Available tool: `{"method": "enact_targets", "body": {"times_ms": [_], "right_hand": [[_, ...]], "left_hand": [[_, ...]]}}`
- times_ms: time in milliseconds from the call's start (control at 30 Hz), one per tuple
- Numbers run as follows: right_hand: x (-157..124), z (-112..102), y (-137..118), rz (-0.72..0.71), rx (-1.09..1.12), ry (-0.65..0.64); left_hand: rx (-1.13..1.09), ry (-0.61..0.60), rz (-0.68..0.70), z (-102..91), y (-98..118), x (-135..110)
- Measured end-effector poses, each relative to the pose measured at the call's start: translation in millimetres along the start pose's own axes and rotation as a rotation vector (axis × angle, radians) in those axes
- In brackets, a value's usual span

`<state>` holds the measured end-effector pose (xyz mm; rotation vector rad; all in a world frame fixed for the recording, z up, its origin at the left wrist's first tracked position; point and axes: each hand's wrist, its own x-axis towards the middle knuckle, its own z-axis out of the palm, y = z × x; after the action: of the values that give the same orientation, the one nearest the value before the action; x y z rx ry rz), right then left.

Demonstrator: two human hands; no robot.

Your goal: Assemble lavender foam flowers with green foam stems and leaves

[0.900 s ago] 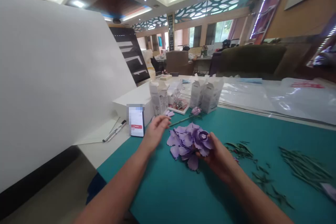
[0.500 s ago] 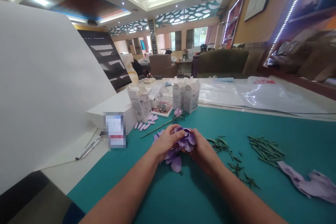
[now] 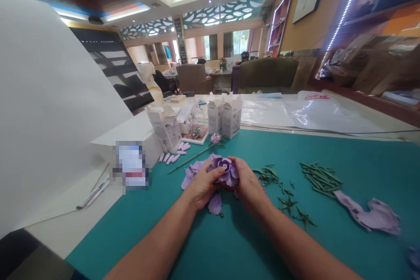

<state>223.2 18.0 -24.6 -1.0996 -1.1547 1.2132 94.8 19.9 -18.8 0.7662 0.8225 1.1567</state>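
Observation:
Between both hands I hold a purple artificial flower [image 3: 230,177] with layered, ruffled petals, over the green mat [image 3: 210,245]. My left hand [image 3: 202,186] is closed on its left side, the thumb lying across the flower's centre. Around the right side curl the fingers of my right hand [image 3: 247,181]; some fingertips are hidden behind the petals. Loose purple petals [image 3: 190,174] lie beside my left hand, and a single petal [image 3: 215,204] rests just below. Beyond the hands lies a pale pink rose [image 3: 215,138] on a long green stem.
Green stem pieces [image 3: 320,178] and small green leaf parts [image 3: 267,175] lie to the right, with a crumpled lilac piece [image 3: 370,215] farther out. White cartons [image 3: 231,118] stand at the back. Small pink pieces [image 3: 172,156] lie near a pixelated phone [image 3: 131,166] at the left.
The flower has tilted, so its swirled centre faces me more. My left thumb has shifted lower across it. The whole view has swung slightly to the right.

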Motion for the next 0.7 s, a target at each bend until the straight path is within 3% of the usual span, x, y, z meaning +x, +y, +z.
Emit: {"method": "enact_targets", "body": {"times_ms": [233, 367, 500, 700], "right_hand": [[3, -6, -3, 0.023, -0.012, -0.123], [16, -24, -9, 0.043, -0.025, -0.066], [30, -40, -9, 0.034, -0.103, -0.029], [29, -38, -8, -0.035, -0.214, -0.122]], "left_hand": [[-0.094, 0.013, -0.034, -7.9, 4, 4], [-0.142, 0.079, -0.017, -13.7, 13, 5], [-0.141, 0.072, 0.035, -14.7, 21, 3], [-0.078, 0.047, 0.044, -13.4, 23, 1]]}}
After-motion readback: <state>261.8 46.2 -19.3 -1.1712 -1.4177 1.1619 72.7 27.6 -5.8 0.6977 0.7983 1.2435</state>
